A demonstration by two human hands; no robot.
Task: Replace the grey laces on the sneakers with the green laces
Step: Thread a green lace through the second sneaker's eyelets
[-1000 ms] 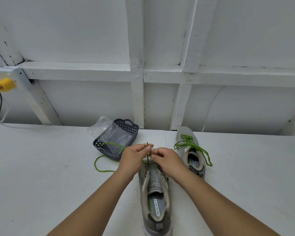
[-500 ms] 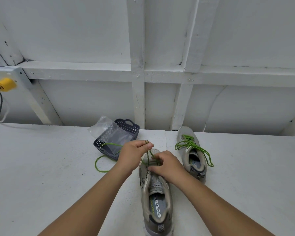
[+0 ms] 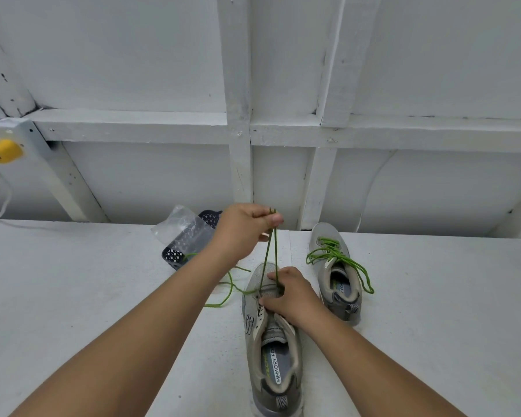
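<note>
A dark basket (image 3: 175, 256) is seen at the left of the white surface (image 3: 73, 296). The green lace (image 3: 268, 257) is pinched and held raised by the left hand (image 3: 244, 228); the near sneaker (image 3: 272, 350) is gripped by the right hand (image 3: 292, 294). The green-laced sneaker (image 3: 337, 275) lies rightmost.

Two sneakers, a basket and a lace on a table against a wall

The near sneaker (image 3: 272, 341) lies at lower centre of the frame, toe toward the wall (image 3: 163, 70); the far sneaker (image 3: 337, 272) sits to its right and further back, laced. The right hand (image 3: 292, 293) rests on the near sneaker's front, and above it the left hand (image 3: 244, 227) pinches the lace (image 3: 268, 254), which runs down to the shoe and trails left over the table (image 3: 73, 281). Behind the left forearm sits a basket (image 3: 178, 254) with a bag (image 3: 178, 227), probably lying in it.
</note>
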